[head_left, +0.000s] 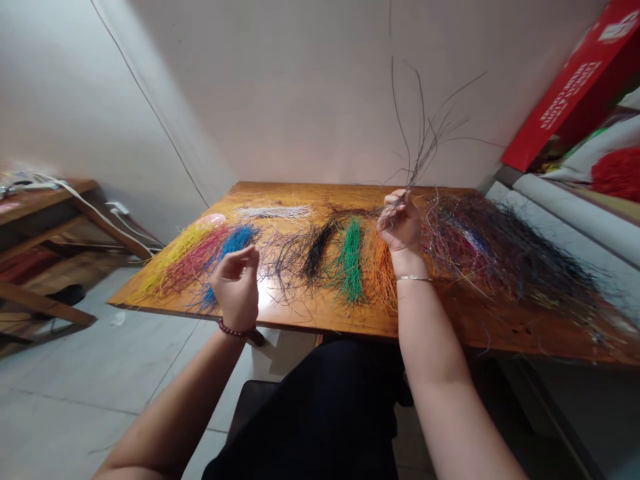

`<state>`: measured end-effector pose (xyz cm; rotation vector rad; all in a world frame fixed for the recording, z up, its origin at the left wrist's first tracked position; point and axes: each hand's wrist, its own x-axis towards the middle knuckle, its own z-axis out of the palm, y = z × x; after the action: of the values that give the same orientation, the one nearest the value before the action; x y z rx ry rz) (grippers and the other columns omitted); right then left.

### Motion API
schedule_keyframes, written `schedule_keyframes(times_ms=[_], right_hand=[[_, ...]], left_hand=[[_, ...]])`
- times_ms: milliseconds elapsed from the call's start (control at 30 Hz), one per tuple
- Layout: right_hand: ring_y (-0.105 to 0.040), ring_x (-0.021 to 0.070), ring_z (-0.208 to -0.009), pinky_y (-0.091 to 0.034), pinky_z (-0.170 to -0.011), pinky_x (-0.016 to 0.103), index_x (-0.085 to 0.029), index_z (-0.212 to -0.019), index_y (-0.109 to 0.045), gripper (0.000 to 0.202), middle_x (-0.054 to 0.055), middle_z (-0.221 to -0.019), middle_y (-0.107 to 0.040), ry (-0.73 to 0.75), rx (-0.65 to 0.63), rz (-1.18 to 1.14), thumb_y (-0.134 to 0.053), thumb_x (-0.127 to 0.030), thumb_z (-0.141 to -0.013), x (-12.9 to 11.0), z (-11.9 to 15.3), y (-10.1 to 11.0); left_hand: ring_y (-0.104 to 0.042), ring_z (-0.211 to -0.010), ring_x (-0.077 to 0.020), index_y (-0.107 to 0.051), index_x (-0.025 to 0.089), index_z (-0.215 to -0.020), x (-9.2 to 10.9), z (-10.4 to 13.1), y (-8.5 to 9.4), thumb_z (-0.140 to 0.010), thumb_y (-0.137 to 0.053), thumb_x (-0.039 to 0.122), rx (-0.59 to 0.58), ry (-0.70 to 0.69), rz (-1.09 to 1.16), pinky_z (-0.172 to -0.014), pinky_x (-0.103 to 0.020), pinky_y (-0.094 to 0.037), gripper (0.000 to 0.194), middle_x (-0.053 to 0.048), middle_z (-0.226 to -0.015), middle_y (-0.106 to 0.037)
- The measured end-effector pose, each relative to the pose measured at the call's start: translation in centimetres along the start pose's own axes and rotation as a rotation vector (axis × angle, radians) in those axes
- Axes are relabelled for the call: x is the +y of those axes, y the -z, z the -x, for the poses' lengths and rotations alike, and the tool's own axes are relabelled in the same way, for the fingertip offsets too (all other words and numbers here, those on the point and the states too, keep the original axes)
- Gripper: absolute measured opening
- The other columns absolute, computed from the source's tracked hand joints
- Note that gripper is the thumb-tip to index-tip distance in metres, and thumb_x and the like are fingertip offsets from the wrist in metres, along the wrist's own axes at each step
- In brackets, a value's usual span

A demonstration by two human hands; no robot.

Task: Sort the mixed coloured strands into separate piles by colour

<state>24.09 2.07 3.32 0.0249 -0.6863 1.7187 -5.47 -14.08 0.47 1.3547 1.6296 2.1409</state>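
Observation:
My right hand (403, 230) is closed around a loose bundle of thin dark wire-like strands (419, 160), raised above the table. Their free ends fan upward against the wall. My left hand (234, 287) hovers near the table's front edge, thumb and fingertips pinched together; anything between them is too small to make out. Behind it lies a blue strand bundle (239, 239). Black (319, 250), green (351, 260) and orange (383, 283) bundles spread between and below my hands. Further left are yellow (167, 260) and pinkish-red (196, 259) bundles, and white strands (277, 212) lie toward the back.
A large tangled pile of mixed and dark strands (540, 250) covers the right side of the wooden table (295, 315). Beyond it stand a red box (570, 87) and pale rolls (565, 200). A second wooden table (50, 207) with cables is at left.

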Motion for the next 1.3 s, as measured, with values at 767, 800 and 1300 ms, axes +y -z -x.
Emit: schedule_keyframes(times_ms=[767,800,1300], right_hand=[[-0.058,-0.0026,-0.055,-0.053,-0.059,0.008,-0.028,-0.083,-0.060,0.011,-0.011,-0.073,-0.057,-0.062,-0.040,0.021,-0.062,-0.018,-0.087,0.9,0.2,-0.1],[-0.058,-0.0028,-0.055,-0.052,-0.059,0.008,-0.028,-0.083,-0.060,0.011,-0.012,-0.074,-0.057,-0.072,-0.037,0.023,-0.063,-0.018,-0.087,0.9,0.2,-0.1],[-0.059,-0.0015,-0.055,-0.054,-0.060,0.010,-0.022,-0.085,-0.055,0.010,-0.010,-0.074,-0.057,-0.177,-0.074,-0.092,-0.064,-0.018,-0.086,1.6,-0.2,0.7]], left_hand=[[-0.068,-0.085,-0.0173,-0.068,0.016,-0.092,-3.6,-9.5,-2.2,-0.084,-0.063,0.032,-0.509,-0.066,-0.316,-0.073,-0.025,-0.051,0.019,-0.007,-0.091,-0.072],[-0.067,-0.084,-0.0171,-0.068,0.016,-0.095,-5.3,-10.5,-4.0,-0.085,-0.062,0.031,-0.590,-0.060,-0.404,-0.074,-0.026,-0.050,0.019,-0.007,-0.091,-0.072],[-0.065,-0.093,-0.0182,-0.051,0.026,-0.131,-12.7,-12.6,-12.5,-0.087,-0.062,0.034,-0.866,-0.086,-0.706,-0.082,-0.027,-0.046,0.046,-0.003,-0.107,-0.071]])
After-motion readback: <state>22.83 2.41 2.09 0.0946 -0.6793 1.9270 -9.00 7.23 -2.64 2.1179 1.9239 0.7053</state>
